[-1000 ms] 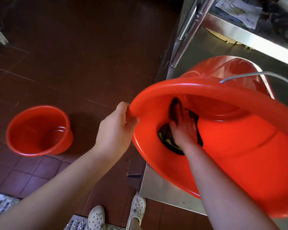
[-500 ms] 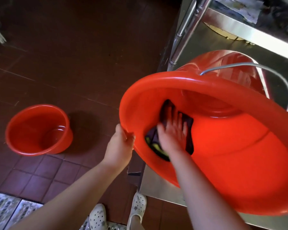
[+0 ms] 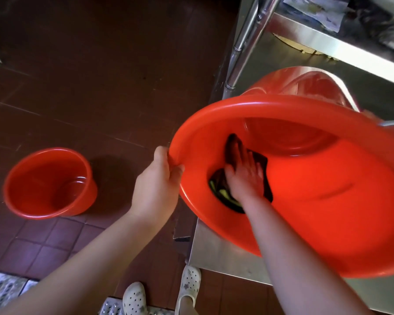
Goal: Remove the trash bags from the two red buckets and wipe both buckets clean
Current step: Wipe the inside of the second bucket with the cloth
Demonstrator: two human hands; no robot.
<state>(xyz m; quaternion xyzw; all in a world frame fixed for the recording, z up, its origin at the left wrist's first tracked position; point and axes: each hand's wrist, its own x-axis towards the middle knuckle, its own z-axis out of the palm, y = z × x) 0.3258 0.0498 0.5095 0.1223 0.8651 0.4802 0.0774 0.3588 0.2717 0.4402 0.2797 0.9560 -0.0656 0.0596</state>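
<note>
At right of frame, the tilted red bucket [image 3: 316, 201] leans over a steel shelf [image 3: 214, 253]. The left hand [image 3: 156, 187] grips its rim; the right hand [image 3: 243, 176] — fingers flat — presses a dark cloth [image 3: 221, 189] inside. A second red bucket [image 3: 48, 183] stands upright at lower left on the tiled floor [image 3: 89, 76].

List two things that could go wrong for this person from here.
The tilted bucket is steadied only by the left hand gripping its rim, so it might slip off the steel shelf. The right hand pressing the dark cloth could push the bucket sideways.
</note>
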